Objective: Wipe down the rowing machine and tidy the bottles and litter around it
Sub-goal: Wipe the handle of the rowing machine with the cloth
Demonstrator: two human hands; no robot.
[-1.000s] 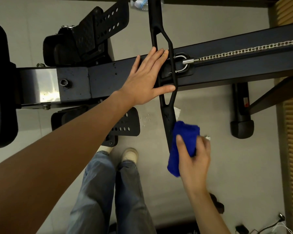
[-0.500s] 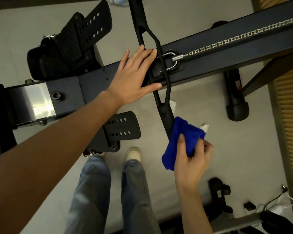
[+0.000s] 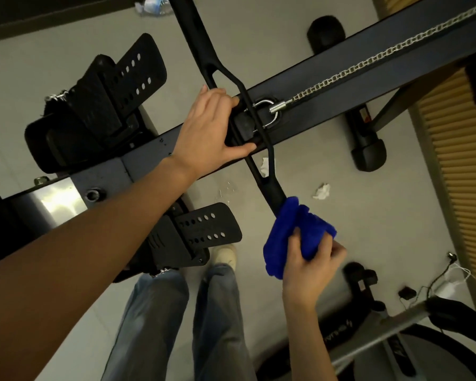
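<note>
The rowing machine's dark rail runs across the view, with a chain leading to the black pull handle. My left hand grips the handle's middle, where it sits in its holder on the rail. My right hand holds a blue cloth wrapped around the handle's near end. A crumpled white tissue lies on the floor to the right of the handle; another scrap shows through the handle's opening. A plastic bottle lies at the top edge.
Two black footplates flank the rail. A black support foot stands on the grey floor at right. Another machine and cables are at bottom right. A ribbed beige wall lies right. My legs stand below.
My left hand went from lying flat on the rail to curling around the handle's middle. My right hand with the cloth slid further down the handle's near end, uncovering the tissue.
</note>
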